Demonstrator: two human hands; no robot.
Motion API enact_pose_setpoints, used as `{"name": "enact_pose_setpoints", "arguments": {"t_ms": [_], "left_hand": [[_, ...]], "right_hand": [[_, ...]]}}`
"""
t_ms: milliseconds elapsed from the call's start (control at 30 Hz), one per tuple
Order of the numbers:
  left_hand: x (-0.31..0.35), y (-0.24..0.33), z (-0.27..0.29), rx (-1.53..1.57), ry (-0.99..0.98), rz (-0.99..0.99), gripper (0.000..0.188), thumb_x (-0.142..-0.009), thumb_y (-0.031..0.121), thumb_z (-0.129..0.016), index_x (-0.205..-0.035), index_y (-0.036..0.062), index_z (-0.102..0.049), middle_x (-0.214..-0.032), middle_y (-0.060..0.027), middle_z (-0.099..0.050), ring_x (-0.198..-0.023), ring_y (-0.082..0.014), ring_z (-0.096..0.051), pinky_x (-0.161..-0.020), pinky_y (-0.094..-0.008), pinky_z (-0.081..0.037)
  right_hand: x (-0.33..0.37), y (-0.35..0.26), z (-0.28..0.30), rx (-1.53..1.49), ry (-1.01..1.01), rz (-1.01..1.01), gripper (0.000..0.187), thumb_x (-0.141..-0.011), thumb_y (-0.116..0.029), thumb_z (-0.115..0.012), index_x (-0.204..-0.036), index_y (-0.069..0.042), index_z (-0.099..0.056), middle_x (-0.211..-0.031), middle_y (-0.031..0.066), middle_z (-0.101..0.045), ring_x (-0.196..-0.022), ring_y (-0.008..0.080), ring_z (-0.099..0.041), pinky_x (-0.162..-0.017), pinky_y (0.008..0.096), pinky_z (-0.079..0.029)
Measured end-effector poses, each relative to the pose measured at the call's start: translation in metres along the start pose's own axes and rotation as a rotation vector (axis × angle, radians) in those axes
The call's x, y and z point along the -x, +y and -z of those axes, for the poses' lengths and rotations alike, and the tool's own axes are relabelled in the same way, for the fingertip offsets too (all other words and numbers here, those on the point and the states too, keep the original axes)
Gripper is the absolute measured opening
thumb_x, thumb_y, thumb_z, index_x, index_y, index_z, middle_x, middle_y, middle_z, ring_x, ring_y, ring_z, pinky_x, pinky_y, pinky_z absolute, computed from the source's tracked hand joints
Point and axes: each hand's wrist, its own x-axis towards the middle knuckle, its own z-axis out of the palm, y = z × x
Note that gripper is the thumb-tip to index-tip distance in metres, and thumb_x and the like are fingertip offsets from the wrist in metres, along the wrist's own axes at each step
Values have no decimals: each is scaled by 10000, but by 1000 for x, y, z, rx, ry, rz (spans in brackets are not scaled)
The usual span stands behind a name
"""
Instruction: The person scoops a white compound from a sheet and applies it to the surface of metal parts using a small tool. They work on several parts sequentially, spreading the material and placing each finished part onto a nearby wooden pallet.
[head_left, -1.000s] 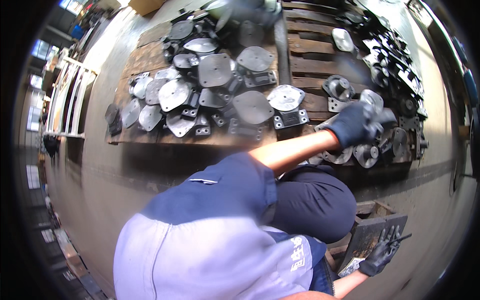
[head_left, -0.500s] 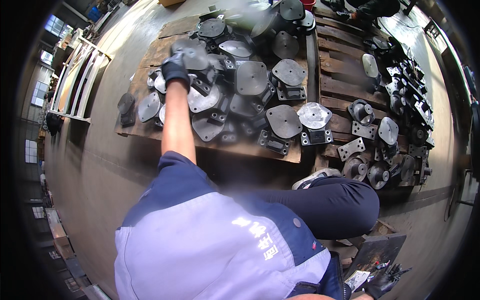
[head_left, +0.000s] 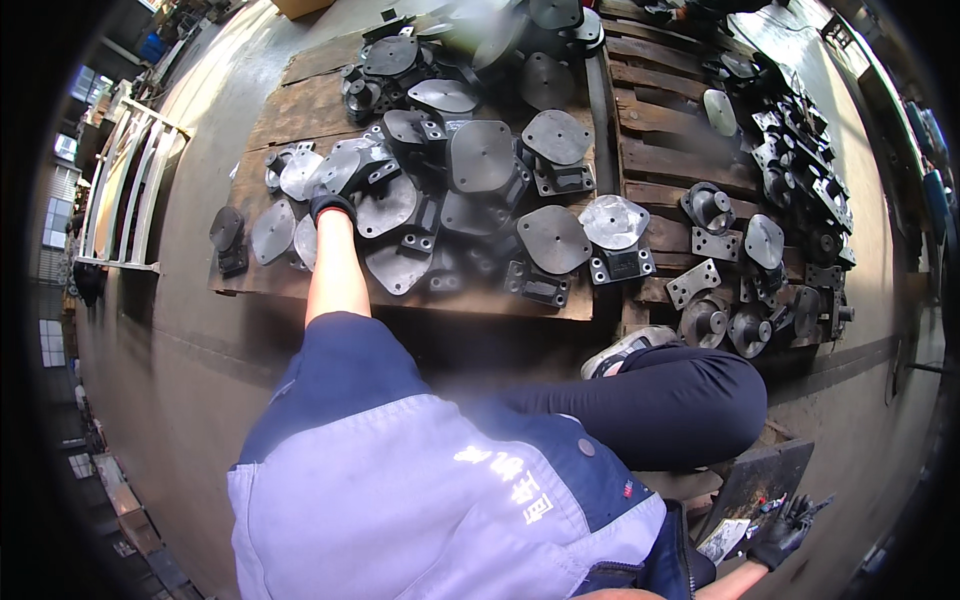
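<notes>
Reaching onto a wooden pallet, the left hand is at a gray metal plate there, its fingers' hold impossible to tell, while the right hand grips a thin dark stick beside a black board.

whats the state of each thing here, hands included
left hand: gloved, in among the piled parts; grip unclear
right hand: gloved, fingers extended; grip unclear
rounded-square metal plate: broad face showing, centre hole uncovered
bright rounded metal plate: broad face showing, sunlit
drilled metal bracket: holes uncovered
board-topped pallet: crowded with parts
slatted pallet: partly loaded
white frame rack: upright
</notes>
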Motion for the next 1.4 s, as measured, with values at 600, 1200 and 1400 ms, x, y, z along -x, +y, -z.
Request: {"name": "enact_pose_setpoints", "arguments": {"t_ms": [600,1200,1400], "left_hand": [[131,158,-35,-102,253,-1108,524,-855,436,-627,-1172,22,-674,-1131,-219,-700,-1037,-367,-664,-879,-459,-525],[620,140,-135,175,-544,-2056,776,-726,465,-734,-1396,146,-510,-1038,-184,-671,-700,-367,-672,-619,-485,-532],[669,155,-143,-75,-722,-1920,698,-717,344,-747,-1365,162,-562,-1109,-159,-679,-967,-381,-681,-840,-463,-550]], "right_hand": [[32,-38,-90,-860,104,-95,419,-984,-179,-604,-1343,31,-560,-811,0,-509,-740,131,-496,-828,305,-521],[93,-51,-72,-802,356,-223,472,-1069,-254,-461,-1465,1,-429,-781,-20,-387,-704,98,-411,-870,322,-502],[76,-49,-89,-832,282,-220,425,-1075,-252,-452,-1416,2,-480,-751,-19,-386,-705,93,-408,-860,347,-480]]}}
